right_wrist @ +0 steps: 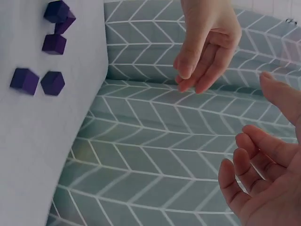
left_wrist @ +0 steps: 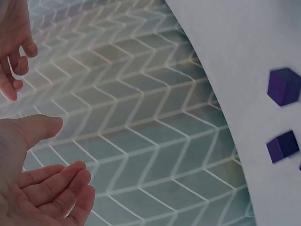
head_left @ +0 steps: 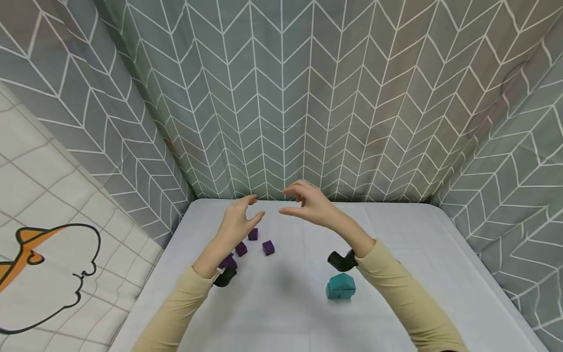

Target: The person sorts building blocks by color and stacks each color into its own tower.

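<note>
Both hands are held up over the far part of the table, thumbs and fingers bent in loose curves that face each other across a gap. Nothing is in the left hand (head_left: 235,222) or the right hand (head_left: 311,205). Several small purple cubes (head_left: 268,248) lie on the table near the left forearm, which partly hides some of them. In the right wrist view, two purple cubes (right_wrist: 56,11) overlap and others sit apart. A teal block (head_left: 340,287) with a sloped top stands on the table beside the right forearm.
A white table (head_left: 281,313) carries the blocks. Grey curtains (head_left: 308,98) with white zigzag lines hang behind its far edge and at both sides. A white tiled-pattern cloth (head_left: 48,195) with a cartoon drawing is at the left. Black wrist mounts (head_left: 342,261) stick out from the sleeves.
</note>
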`<state>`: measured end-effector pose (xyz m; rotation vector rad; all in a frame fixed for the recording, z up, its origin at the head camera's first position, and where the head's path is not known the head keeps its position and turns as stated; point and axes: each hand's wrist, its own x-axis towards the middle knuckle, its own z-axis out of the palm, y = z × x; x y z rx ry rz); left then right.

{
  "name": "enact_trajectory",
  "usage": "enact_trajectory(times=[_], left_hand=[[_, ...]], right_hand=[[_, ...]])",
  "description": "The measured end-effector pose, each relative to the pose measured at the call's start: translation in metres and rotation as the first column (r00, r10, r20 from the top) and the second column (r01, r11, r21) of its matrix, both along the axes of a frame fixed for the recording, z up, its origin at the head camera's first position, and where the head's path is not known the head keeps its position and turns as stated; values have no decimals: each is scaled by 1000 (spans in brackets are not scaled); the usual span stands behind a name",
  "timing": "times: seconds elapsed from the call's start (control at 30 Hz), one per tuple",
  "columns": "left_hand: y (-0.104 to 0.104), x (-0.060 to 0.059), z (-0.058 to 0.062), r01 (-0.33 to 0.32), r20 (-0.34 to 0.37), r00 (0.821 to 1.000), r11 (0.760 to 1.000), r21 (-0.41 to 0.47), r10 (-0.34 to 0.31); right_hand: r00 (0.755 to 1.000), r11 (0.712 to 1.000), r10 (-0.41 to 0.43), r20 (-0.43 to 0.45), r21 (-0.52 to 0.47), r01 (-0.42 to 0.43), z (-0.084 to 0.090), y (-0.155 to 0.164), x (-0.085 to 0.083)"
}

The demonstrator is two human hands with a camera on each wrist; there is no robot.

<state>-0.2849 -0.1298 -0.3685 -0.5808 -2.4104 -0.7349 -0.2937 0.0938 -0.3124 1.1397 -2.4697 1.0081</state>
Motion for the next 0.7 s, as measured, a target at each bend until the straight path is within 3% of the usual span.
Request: enact_trajectory(times=[0.13,0.23,0.3,0.47,0.6,0.7], left_hand=[[-17,-20,-19,-38,95,995,999,22,35],[-27,-34,-40,-43,203,979,998,42,34],[-33,-43,-56,-34,298,954,997,71,11],[-46,-63,-96,-17,491,870,993,119,-44],[-53,-77,-122,-12,547,837,997,78,-32],[-54,-83,-134,25,566,823,999,46,-47]], right_hand=[[991,999,-37,128,19,35,-26,-39,-30],[972,998,-57,229,26,52,-57,-61,-48],[962,997,-77,260,39,69,-84,-72,-59],[940,985,-168,298,99,145,-146,-87,-73],[922,973,-225,315,116,198,-175,-97,-77],[914,964,-260,310,127,232,-188,-104,-78]])
